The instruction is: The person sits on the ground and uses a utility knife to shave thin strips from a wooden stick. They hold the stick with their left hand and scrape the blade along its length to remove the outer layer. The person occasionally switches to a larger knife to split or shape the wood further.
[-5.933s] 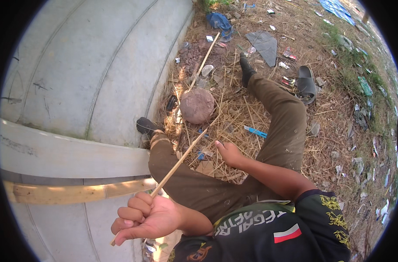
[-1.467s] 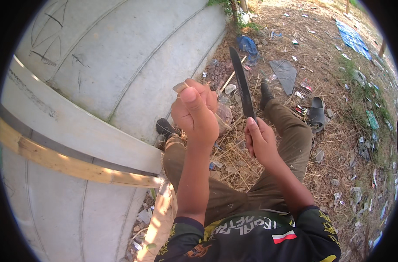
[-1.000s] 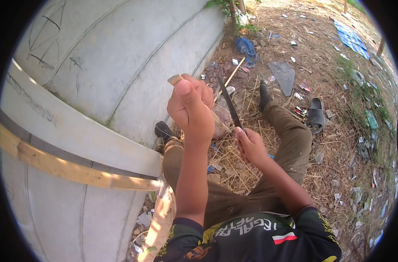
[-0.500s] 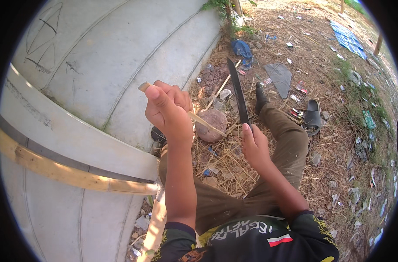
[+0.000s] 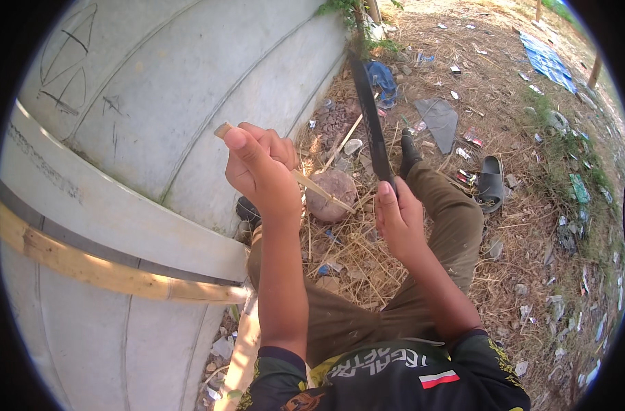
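Holding a thin bamboo stick (image 5: 305, 179): left hand (image 5: 264, 171), fist closed round the near-left end, raised in front of the grey curved wall (image 5: 155, 103).
Stick, long axis: runs from upper left, where a short stub shows above the fist, down to the right; free tip ends over a round stone (image 5: 331, 195) on the ground.
Blade (image 5: 370, 123): long, dark, held by the right hand (image 5: 398, 219), fingers wrapped on the handle, thumb along the back. Points up and away, near upright, leaning slightly left.
Relation: blade stands just right of the stick's free tip; the two are close but contact cannot be told. Right hand is nearer the tip, left hand at the opposite end.
Below the hands: olive trouser legs (image 5: 456, 226), dry straw (image 5: 353, 260).
Far right: dark sandal (image 5: 492, 181), grey cloth scrap (image 5: 439, 120), scattered litter, blue sheet (image 5: 545, 58).
Left, near: bamboo pole (image 5: 107, 267) lying along the wall's ledge.
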`<state>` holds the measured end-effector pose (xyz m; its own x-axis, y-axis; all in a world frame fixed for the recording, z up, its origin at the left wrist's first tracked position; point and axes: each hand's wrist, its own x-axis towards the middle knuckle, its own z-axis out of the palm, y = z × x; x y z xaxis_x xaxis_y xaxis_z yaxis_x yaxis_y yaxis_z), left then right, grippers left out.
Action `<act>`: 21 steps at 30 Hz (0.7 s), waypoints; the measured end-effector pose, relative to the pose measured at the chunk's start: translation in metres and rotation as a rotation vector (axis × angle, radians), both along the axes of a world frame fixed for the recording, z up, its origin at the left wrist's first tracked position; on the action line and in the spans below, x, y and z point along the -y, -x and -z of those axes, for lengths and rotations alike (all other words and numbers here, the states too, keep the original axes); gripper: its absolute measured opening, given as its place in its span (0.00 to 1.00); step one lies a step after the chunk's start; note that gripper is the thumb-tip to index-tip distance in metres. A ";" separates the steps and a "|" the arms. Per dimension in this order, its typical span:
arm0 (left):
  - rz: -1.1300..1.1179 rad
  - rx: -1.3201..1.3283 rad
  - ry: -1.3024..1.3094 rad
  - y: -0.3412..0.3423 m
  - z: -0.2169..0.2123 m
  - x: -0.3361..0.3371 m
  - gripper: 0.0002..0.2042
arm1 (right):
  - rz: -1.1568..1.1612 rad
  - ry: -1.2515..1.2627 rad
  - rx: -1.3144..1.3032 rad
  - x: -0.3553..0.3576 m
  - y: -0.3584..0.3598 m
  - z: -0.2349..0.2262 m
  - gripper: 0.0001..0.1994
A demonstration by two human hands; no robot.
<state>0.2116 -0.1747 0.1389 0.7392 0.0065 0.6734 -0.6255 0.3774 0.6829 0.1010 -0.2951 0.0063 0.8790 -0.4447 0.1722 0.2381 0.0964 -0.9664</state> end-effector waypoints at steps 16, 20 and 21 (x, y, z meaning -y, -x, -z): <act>-0.051 0.020 0.045 0.007 0.000 0.014 0.33 | -0.048 0.235 -0.074 -0.040 -0.021 0.033 0.22; -0.047 0.000 0.048 0.018 0.000 0.008 0.33 | -0.313 0.075 -0.752 -0.020 -0.046 0.143 0.24; -0.029 0.010 0.043 0.017 0.001 0.002 0.33 | -0.301 0.169 -0.736 -0.017 -0.054 0.147 0.24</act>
